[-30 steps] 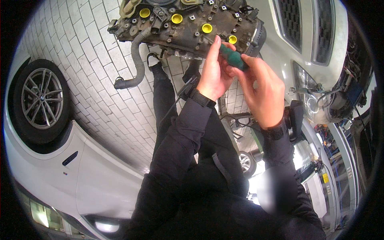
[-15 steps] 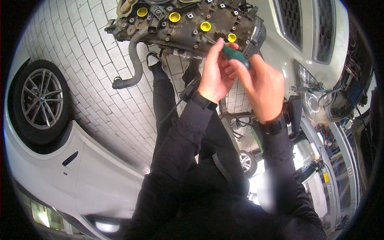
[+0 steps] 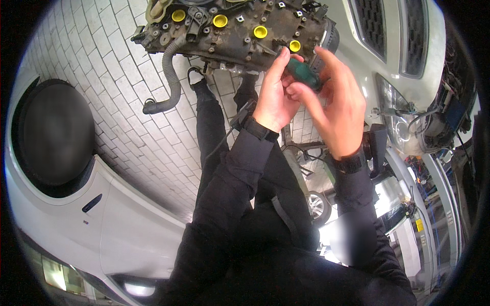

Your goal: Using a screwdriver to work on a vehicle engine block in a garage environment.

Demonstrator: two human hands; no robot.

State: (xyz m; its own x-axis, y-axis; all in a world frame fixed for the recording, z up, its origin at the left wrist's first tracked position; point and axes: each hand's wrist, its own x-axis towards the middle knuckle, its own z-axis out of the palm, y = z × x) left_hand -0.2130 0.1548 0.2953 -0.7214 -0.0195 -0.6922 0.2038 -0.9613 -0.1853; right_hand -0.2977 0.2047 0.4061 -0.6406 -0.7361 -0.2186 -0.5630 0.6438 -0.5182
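Note:
A screwdriver with a dark green handle (image 3: 305,74) lies slantwise between my hands. Its thin shaft runs up and left to the dirty dark engine cover (image 3: 224,43), where I cannot make out its tip. My left hand (image 3: 275,97) grips the front of the handle, the thumb pointing up along it. Around the handle's rear end my right hand (image 3: 339,104) is spread, its index finger raised away from it. The right thumb reaches across near the left fingertips. Several yellow round caps (image 3: 260,32) sit in a row along the cover.
A ribbed grey hose (image 3: 172,71) hangs off the engine's left end over the tiled floor (image 3: 138,109). To the right is a light-coloured car front (image 3: 375,56) with a headlight (image 3: 390,102). At left stands a white car (image 3: 132,214). My legs are below the engine.
My right hand has loosened from around the screwdriver handle, its index finger now straightened upward. My left hand keeps its hold with little movement. The view has shifted slightly.

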